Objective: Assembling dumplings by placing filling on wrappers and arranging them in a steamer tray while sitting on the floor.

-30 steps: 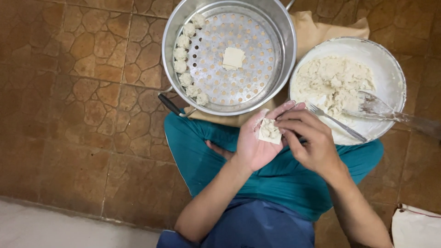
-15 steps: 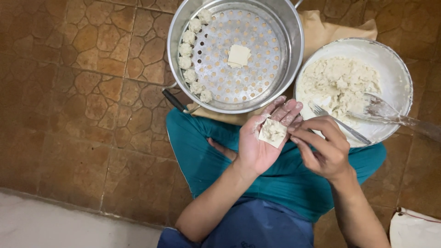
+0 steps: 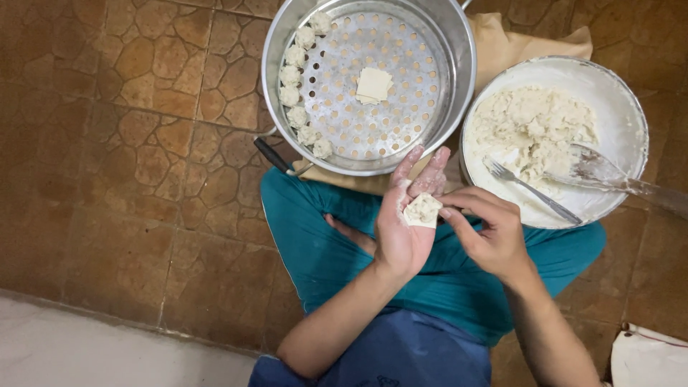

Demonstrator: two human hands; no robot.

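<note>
My left hand (image 3: 401, 222) is held palm up over my lap, with a small square dumpling wrapper (image 3: 421, 211) carrying a dab of filling on its fingers. My right hand (image 3: 487, 229) sits just to the right, fingertips curled and touching the wrapper's edge. Ahead stands a metal steamer pot (image 3: 462, 79) with a perforated tray; several finished dumplings (image 3: 295, 97) line its left rim and a stack of wrappers (image 3: 374, 84) lies in the middle. At the right is a white bowl (image 3: 623, 107) of pale filling (image 3: 530, 132), with a fork (image 3: 534, 192) and a spoon (image 3: 609, 175) resting in it.
A tan cloth (image 3: 516, 43) lies under the pot and bowl. The floor is brown stone-pattern tile (image 3: 129, 143), with a pale strip (image 3: 86, 351) at the lower left. I sit cross-legged in teal trousers (image 3: 322, 236). A white object (image 3: 648, 358) shows at the lower right corner.
My right hand drew back from over the wrapper to its right edge, uncovering the filling. My left hand stayed nearly still.
</note>
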